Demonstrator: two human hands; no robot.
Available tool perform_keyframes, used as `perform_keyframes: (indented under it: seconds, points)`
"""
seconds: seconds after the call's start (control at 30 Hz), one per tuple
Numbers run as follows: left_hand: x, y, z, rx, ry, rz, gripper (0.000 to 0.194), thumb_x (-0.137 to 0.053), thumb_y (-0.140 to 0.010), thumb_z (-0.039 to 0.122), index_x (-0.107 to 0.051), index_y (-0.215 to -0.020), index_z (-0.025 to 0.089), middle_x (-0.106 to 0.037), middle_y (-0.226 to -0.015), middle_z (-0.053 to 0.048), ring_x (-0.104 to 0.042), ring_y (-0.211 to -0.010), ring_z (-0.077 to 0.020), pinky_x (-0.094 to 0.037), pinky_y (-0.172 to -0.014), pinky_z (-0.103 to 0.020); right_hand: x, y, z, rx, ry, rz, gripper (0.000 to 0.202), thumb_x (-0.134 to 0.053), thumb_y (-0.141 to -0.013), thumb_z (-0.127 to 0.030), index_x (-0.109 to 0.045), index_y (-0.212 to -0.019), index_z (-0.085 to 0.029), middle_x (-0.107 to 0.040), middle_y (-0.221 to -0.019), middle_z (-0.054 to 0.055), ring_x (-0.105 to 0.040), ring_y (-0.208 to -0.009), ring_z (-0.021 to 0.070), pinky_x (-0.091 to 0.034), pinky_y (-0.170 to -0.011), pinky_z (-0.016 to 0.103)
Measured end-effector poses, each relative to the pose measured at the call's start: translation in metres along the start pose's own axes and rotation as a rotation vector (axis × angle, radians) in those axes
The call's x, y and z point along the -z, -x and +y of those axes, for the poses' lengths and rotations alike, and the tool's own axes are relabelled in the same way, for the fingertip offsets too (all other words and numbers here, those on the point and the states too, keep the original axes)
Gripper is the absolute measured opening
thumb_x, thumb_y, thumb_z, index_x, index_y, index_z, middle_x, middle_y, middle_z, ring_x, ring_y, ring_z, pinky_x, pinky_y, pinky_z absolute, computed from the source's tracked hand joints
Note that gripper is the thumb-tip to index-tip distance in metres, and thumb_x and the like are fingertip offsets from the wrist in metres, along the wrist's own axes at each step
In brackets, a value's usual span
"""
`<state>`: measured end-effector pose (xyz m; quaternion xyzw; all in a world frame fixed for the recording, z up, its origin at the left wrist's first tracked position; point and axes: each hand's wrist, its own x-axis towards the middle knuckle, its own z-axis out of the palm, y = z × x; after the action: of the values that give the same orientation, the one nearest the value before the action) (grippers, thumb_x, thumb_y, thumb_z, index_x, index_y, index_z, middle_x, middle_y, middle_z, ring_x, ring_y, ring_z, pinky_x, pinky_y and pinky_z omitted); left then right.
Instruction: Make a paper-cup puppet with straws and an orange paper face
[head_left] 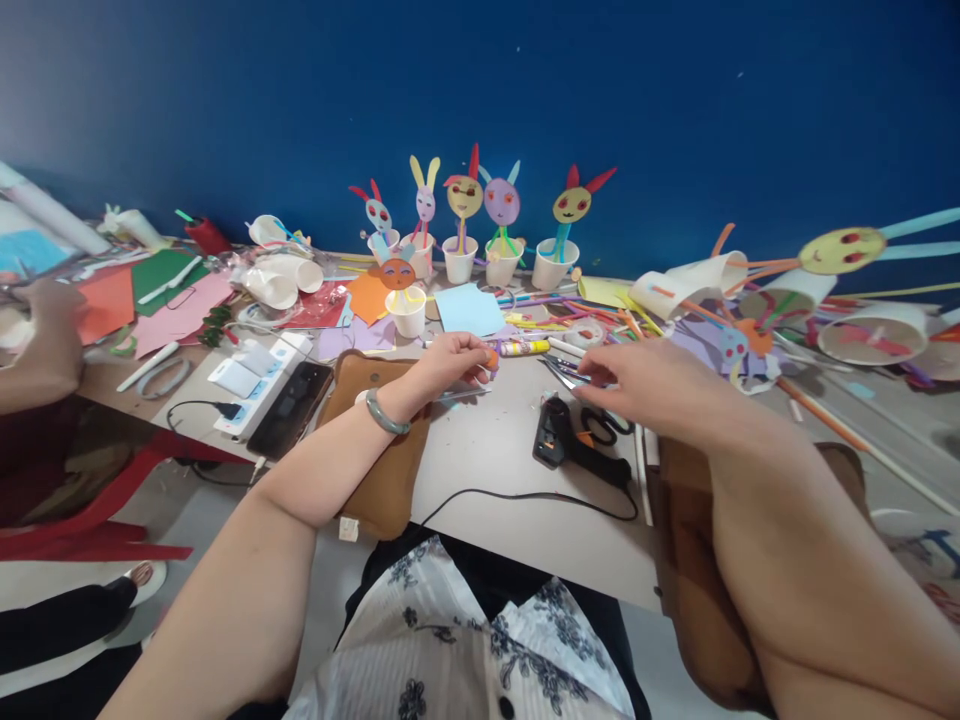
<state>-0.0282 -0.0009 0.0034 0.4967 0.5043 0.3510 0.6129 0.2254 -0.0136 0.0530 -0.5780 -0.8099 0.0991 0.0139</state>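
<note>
Near the middle of the table, my left hand (pixel 454 364) is closed, pinching a small orange and purple piece (pixel 492 362) at the fingertips. Most of that piece is hidden by the fingers. My right hand (pixel 645 385) hovers at the right with thumb and fingers apart, over thin metal tools (pixel 561 371) that look like blades or tweezers. Whether it touches them is hard to make out. Below it lie a black hot glue gun (pixel 555 435) and the black handles of scissors (pixel 609 425). A yellow glue stick tube (pixel 525 348) rests between the hands.
Paper cups with bunny-faced figures (pixel 555 262) line the blue wall. Coloured pipe cleaners (pixel 622 322) and tipped cups (pixel 690 285) spread right. A power strip (pixel 262 385), a phone (pixel 291 408) and coloured paper (pixel 176 318) lie left. The glue gun's cord (pixel 510 494) crosses the front. Another person's arm (pixel 41 345) shows far left.
</note>
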Motion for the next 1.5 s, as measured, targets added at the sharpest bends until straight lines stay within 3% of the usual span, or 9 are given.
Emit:
perform_keyframes:
  seconds: [0.17,0.37,0.5,0.63,0.73,0.8,0.93,1.2,1.5]
  points:
    - [0.001,-0.005,-0.005,0.005,-0.033,-0.026,0.012,-0.065,-0.092,0.013,-0.060,-0.082,0.012,-0.070,-0.068,0.000,-0.062,-0.054,-0.0056,-0.048,-0.056,-0.020,0.014,0.043,-0.029,0.263,0.045,0.050,0.016,-0.069,-0.082,-0.042,-0.071,-0.091,-0.029,-0.077,-0.087,0.006,-0.067,-0.083,0.0302,-0.046,-0.077,0.043]
    - [0.004,-0.009,-0.012,-0.014,-0.058,-0.143,0.010,-0.068,-0.091,0.016,-0.063,-0.084,0.011,-0.073,-0.073,-0.002,-0.062,-0.055,-0.0045,-0.046,-0.055,-0.018,0.007,0.054,-0.033,0.142,0.217,-0.078,0.016,-0.068,-0.083,-0.043,-0.067,-0.079,-0.027,-0.076,-0.086,0.008,-0.069,-0.080,0.0299,-0.040,-0.059,0.036]
    - [0.006,-0.006,-0.012,-0.026,-0.135,-0.215,0.008,-0.068,-0.088,0.015,-0.064,-0.082,0.012,-0.072,-0.071,-0.003,-0.062,-0.055,-0.0055,-0.043,-0.052,-0.017,-0.002,0.053,-0.011,0.059,0.301,-0.179,0.011,-0.066,-0.084,-0.037,-0.068,-0.082,-0.026,-0.077,-0.087,0.008,-0.071,-0.080,0.0301,-0.038,-0.058,0.035]
    - [0.005,-0.001,-0.011,-0.045,-0.289,-0.408,0.003,-0.068,-0.083,0.015,-0.069,-0.083,0.012,-0.072,-0.068,-0.004,-0.063,-0.057,-0.0094,-0.046,-0.054,-0.020,-0.005,0.043,0.034,-0.198,0.331,-0.143,0.013,-0.062,-0.089,-0.035,-0.071,-0.089,-0.027,-0.077,-0.083,0.010,-0.068,-0.073,0.0300,-0.036,-0.058,0.036]
    - [0.003,0.001,-0.014,-0.080,-0.396,-0.540,0.007,-0.066,-0.080,0.015,-0.072,-0.083,0.011,-0.074,-0.072,-0.006,-0.063,-0.058,-0.0103,-0.048,-0.057,-0.021,-0.009,0.030,0.056,-0.247,0.296,-0.104,0.019,-0.064,-0.088,-0.036,-0.071,-0.076,-0.024,-0.075,-0.076,0.011,-0.063,-0.066,0.0264,-0.036,-0.061,0.035]
    - [0.002,0.000,-0.015,-0.108,-0.449,-0.570,0.011,-0.064,-0.079,0.016,-0.073,-0.083,0.011,-0.075,-0.075,-0.006,-0.063,-0.059,-0.0101,-0.047,-0.058,-0.021,-0.011,0.027,0.057,-0.260,0.265,-0.077,0.024,-0.063,-0.089,-0.036,-0.069,-0.070,-0.023,-0.074,-0.072,0.011,-0.060,-0.063,0.0244,-0.035,-0.062,0.036]
    - [0.000,-0.002,-0.018,-0.127,-0.494,-0.529,0.013,-0.063,-0.078,0.016,-0.074,-0.083,0.012,-0.076,-0.077,-0.007,-0.062,-0.060,-0.0105,-0.048,-0.058,-0.021,-0.016,0.039,0.035,-0.137,0.234,-0.010,0.021,-0.060,-0.090,-0.032,-0.069,-0.075,-0.023,-0.076,-0.078,0.011,-0.065,-0.077,0.0268,-0.035,-0.069,0.038]
    - [-0.005,-0.003,-0.021,-0.089,-0.515,-0.405,0.012,-0.066,-0.077,0.013,-0.070,-0.089,0.012,-0.074,-0.074,-0.005,-0.064,-0.061,-0.0111,-0.048,-0.058,-0.021,-0.040,0.071,0.012,0.075,0.040,-0.165,0.017,-0.069,-0.083,-0.039,-0.067,-0.076,-0.023,-0.075,-0.079,0.004,-0.067,-0.075,0.0244,-0.040,-0.070,0.034]
    - [-0.009,-0.003,-0.021,-0.140,-0.670,-0.344,0.013,-0.068,-0.075,0.009,-0.068,-0.086,0.015,-0.066,-0.062,0.003,-0.063,-0.060,-0.0119,-0.046,-0.061,-0.023,-0.046,0.057,-0.007,0.157,0.055,-0.028,0.020,-0.060,-0.090,-0.037,-0.067,-0.078,-0.023,-0.075,-0.079,0.006,-0.068,-0.078,0.0253,-0.042,-0.072,0.036]
